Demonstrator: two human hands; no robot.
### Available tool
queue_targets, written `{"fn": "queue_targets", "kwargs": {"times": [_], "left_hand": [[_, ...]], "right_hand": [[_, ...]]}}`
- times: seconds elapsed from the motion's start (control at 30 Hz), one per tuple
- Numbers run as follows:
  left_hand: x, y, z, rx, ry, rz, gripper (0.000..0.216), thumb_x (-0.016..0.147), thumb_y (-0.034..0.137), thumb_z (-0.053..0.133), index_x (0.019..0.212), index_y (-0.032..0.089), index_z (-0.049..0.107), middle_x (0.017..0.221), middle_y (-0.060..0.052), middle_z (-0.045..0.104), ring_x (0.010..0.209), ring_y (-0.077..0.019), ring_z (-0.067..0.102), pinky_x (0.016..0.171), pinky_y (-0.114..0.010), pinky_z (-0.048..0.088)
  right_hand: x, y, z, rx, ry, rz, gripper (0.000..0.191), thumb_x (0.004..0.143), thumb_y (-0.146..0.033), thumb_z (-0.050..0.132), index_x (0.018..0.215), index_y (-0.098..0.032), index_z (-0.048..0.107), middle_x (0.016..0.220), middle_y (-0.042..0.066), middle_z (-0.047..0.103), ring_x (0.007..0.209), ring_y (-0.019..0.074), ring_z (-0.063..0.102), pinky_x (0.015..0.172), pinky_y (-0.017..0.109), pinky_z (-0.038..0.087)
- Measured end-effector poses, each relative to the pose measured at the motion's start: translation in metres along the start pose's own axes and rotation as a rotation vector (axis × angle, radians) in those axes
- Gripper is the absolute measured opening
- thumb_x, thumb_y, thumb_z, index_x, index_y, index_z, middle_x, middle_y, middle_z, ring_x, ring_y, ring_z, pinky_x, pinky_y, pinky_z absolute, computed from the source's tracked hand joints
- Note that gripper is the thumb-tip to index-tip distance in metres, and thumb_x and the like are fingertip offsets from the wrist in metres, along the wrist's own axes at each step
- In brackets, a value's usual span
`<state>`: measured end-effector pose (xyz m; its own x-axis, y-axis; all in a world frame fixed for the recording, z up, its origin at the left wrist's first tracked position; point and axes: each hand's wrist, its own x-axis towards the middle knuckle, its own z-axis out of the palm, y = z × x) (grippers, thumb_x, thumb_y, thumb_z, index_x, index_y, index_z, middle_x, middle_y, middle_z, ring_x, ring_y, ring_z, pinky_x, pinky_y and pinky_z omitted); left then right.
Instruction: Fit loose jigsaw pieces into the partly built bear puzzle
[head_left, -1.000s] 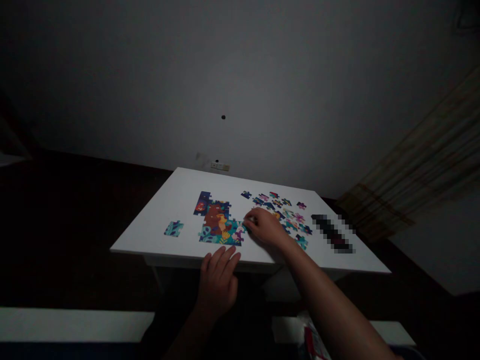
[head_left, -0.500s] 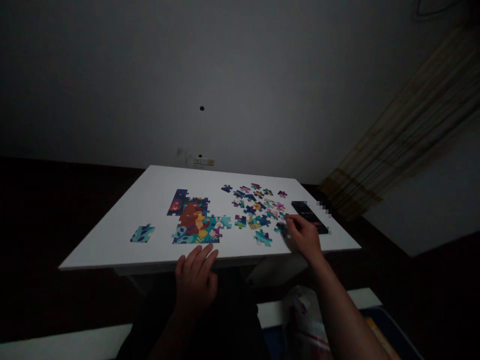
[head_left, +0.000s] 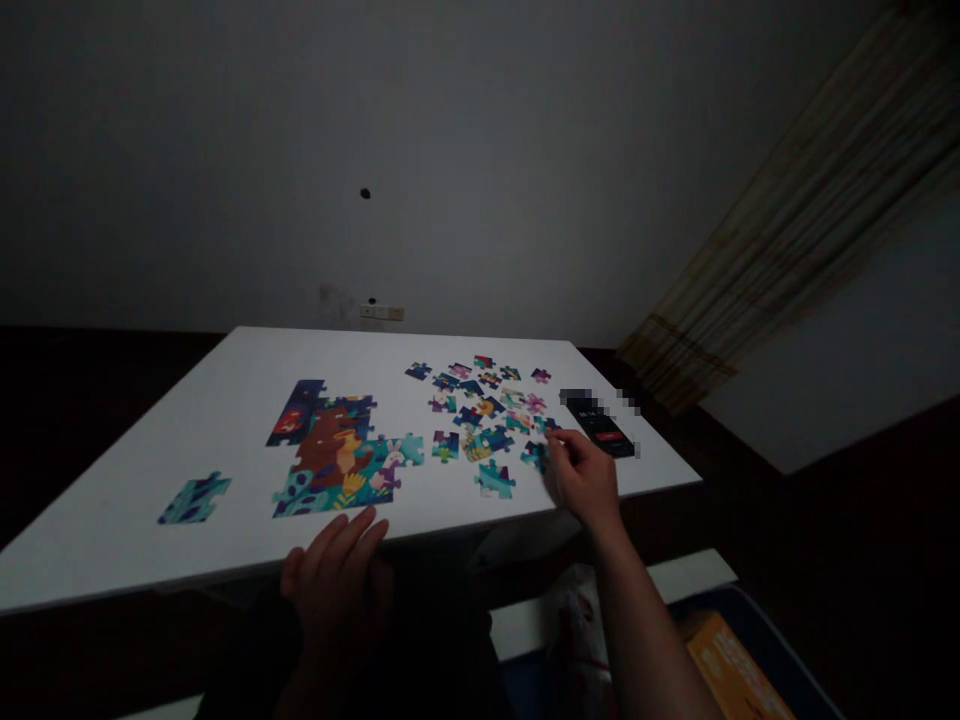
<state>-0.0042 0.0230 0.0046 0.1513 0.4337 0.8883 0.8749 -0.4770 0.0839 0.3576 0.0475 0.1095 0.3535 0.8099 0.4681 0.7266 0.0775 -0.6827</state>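
Observation:
A partly joined colourful jigsaw (head_left: 334, 455) lies on the white table (head_left: 225, 400), with a small joined cluster (head_left: 193, 499) apart at the left. Several loose puzzle pieces (head_left: 487, 405) are scattered right of centre. My right hand (head_left: 583, 480) is at the right edge of the loose pieces, fingers curled at a teal piece (head_left: 536, 455); whether it grips that piece is unclear. My left hand (head_left: 337, 585) rests at the table's near edge, fingers stretched flat just below the joined jigsaw, holding nothing.
A dark phone (head_left: 600, 428) lies at the table's right edge, beside my right hand. A wall socket (head_left: 380, 312) sits behind the table. A curtain (head_left: 795, 230) hangs at right. An orange box (head_left: 731, 670) and a plastic bag (head_left: 577, 610) lie below on the floor.
My right hand has moved from the joined jigsaw's right edge over to the right side of the loose pieces. The view has swung right. My left hand has stayed at the near edge.

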Motion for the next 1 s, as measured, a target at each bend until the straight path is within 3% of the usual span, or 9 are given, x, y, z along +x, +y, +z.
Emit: {"fn": "queue_targets", "kwargs": {"times": [0.4,0.6,1.0], "left_hand": [[0.004,0.011,-0.001,-0.061,0.033,-0.107,0.022,0.093,0.020,0.073,0.115,0.026,0.073,0.111,-0.007,0.081,0.115,-0.0274,0.067,0.122,-0.050,0.027],[-0.005,-0.001,0.002,-0.055,0.031,0.005,0.030,0.090,0.022,0.075,0.119,0.025,0.075,0.115,-0.007,0.081,0.116,-0.0273,0.066,0.125,-0.047,0.025],[-0.007,0.015,-0.002,-0.158,-0.007,-0.204,0.030,0.095,0.021,0.069,0.123,0.030,0.075,0.121,-0.005,0.082,0.123,-0.0255,0.066,0.130,-0.050,0.019]], "right_hand": [[-0.004,-0.008,0.004,-0.159,-0.023,-0.079,0.033,0.099,-0.043,0.058,0.097,-0.019,0.081,0.061,-0.001,0.064,0.055,0.0172,0.058,0.058,0.030,0.038],[-0.005,-0.009,0.005,-0.202,-0.031,-0.104,0.032,0.098,-0.042,0.058,0.098,-0.020,0.081,0.064,0.000,0.067,0.056,0.0179,0.061,0.060,0.030,0.040],[-0.006,-0.012,0.005,-0.244,-0.044,-0.073,0.035,0.098,-0.046,0.057,0.098,-0.020,0.082,0.066,0.002,0.070,0.060,0.0201,0.065,0.063,0.031,0.041]]}}
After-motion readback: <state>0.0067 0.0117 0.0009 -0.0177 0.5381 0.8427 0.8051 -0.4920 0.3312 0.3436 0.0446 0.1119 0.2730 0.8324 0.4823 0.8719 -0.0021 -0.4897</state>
